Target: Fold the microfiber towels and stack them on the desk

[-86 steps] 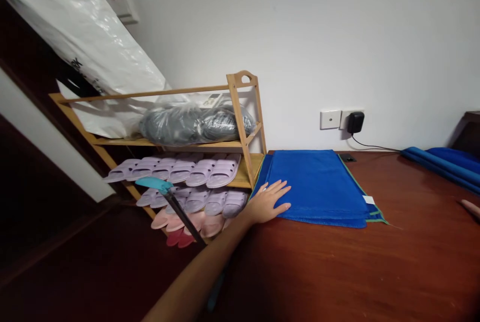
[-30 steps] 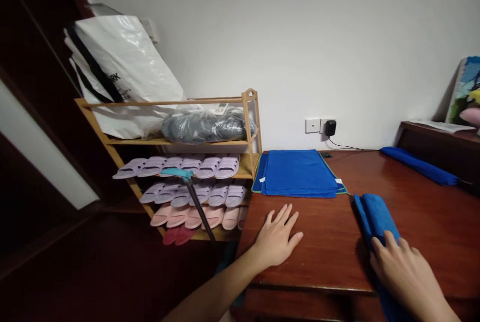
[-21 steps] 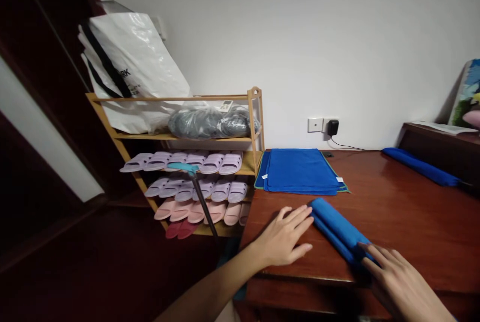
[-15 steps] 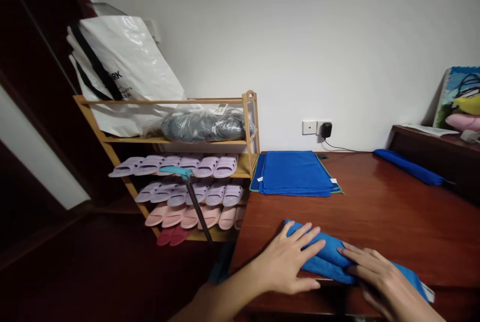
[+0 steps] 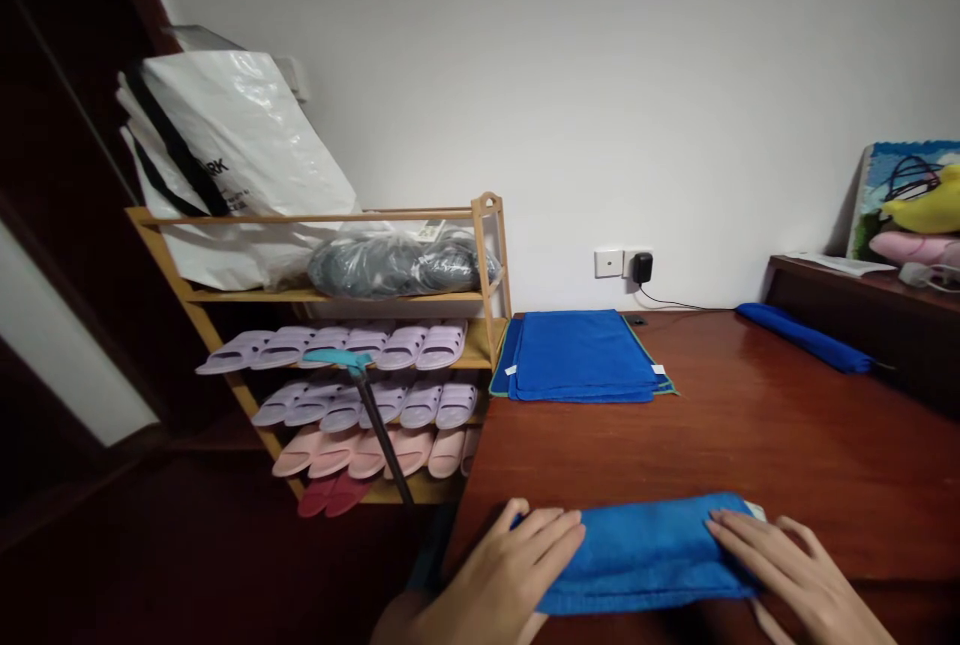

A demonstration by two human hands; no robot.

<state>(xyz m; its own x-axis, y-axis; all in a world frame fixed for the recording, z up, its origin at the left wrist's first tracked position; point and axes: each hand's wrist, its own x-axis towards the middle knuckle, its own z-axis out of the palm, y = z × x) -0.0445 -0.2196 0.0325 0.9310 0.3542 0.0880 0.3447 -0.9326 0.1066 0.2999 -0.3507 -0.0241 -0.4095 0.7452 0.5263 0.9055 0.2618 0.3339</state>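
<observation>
A blue towel [image 5: 652, 550], folded into a long strip, lies across the table's front edge. My left hand [image 5: 517, 565] holds its left end, the fingers over the top and the thumb hidden. At the other end my right hand [image 5: 787, 565] grips it, fingers on the cloth and part of the thumb below the edge. A white tag pokes out beside the right fingers. Farther back, several flat blue towels [image 5: 585, 355] lie stacked, some with green edging and white tags.
The reddish-brown table [image 5: 720, 415] meets the wall, where a black plug [image 5: 642, 268] trails a cord. Another rolled blue cloth [image 5: 806, 337] lies by the raised shelf [image 5: 847, 290]. Left of the table, a wooden rack [image 5: 491, 275] holds slippers, a white bag [image 5: 240, 135] and a plastic-wrapped bundle [image 5: 397, 265].
The folded towel has turned from slanting to nearly level and come closer to me. My hands have moved apart from its middle to its two ends. The view has shifted slightly.
</observation>
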